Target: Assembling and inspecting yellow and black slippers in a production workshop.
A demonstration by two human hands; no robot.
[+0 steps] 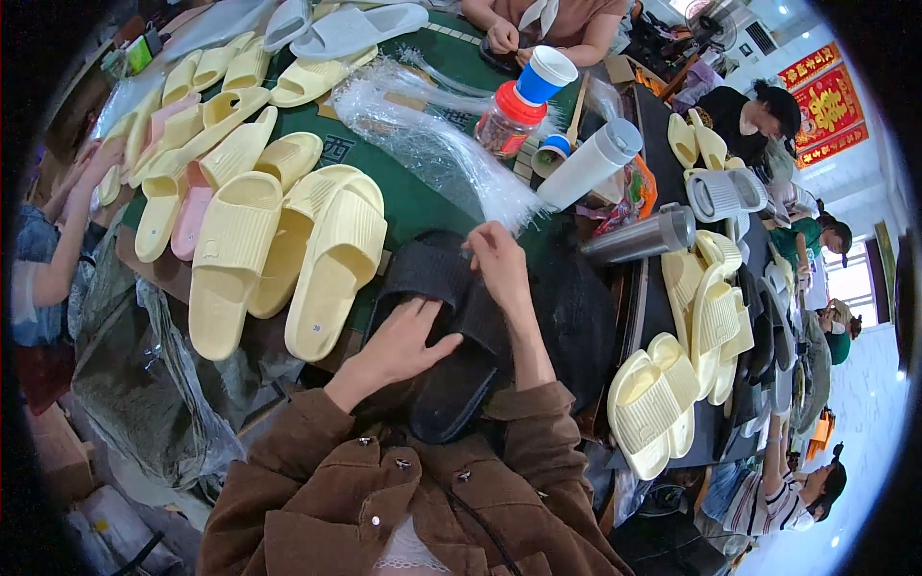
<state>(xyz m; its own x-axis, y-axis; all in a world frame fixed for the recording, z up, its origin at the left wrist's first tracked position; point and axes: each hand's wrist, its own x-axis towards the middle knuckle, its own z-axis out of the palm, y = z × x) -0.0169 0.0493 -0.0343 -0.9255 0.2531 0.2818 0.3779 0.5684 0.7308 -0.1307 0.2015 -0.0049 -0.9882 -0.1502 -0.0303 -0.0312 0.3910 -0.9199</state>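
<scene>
A pair of black slippers (451,379) lies side by side in front of me, at the table's near edge. My left hand (396,341) has its fingers tucked under the strap of the left slipper (423,274), with the thumb stretched toward the other one; the fingertips are partly hidden. Above the toe end of the right slipper, my right hand (497,264) is bent into a pinch. Whatever sits between those fingertips is too small to make out. A bundle of clear plastic strands (480,178) spreads just beyond the pinching fingers.
Pale yellow slippers (233,259) crowd the left side, with a pink slipper (187,211) among them. Beyond stand a red-lidded jar (509,120), a blue-and-white cup (545,75), a white bottle (595,163) and a steel flask (643,235). More slippers (653,403) line the right table. Other people work around.
</scene>
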